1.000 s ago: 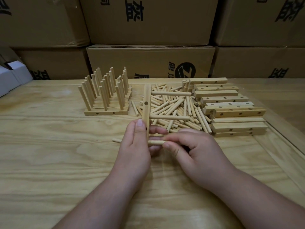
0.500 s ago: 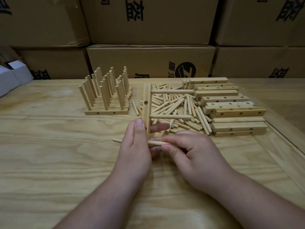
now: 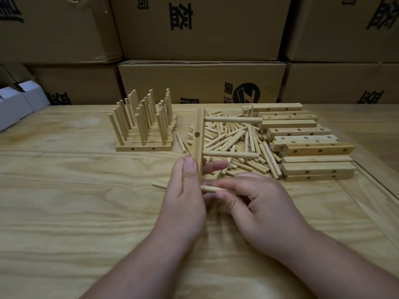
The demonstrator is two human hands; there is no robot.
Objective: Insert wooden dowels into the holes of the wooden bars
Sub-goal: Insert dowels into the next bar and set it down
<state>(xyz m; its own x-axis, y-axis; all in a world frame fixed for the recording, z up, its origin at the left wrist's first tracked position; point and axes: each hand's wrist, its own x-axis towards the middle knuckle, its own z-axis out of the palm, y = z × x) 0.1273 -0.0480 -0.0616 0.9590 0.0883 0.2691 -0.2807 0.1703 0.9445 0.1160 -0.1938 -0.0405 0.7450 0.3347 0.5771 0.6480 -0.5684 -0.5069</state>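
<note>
- Pale, grained plywood tabletop (image 3: 64,212).
- Finished bars bristling with upright dowels (image 3: 143,126), far left.
- Loose heap of short wooden dowels (image 3: 237,145), centre.
- Stacked drilled wooden bars (image 3: 306,143), right.
- One stray dowel (image 3: 158,184), near the heap.

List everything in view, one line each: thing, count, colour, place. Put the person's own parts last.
held bar: one, light wood, upright at table centre, two dowels already sticking out to its right.
dowel being inserted: one, light wood, at the bar's lower end.
loose dowels: a pile, too many to count, light wood, behind the hands.
stray dowel: one, light wood, left of the left hand.
finished bars with upright dowels: a group, count unclear, far left.
empty bars: a stack, light wood, far right.
cardboard boxes: several, brown, behind the table.
white boxes: two, far left edge.
table: one, pale wood.
left hand: grips the bar.
right hand: fingers pinch the dowel.
</note>
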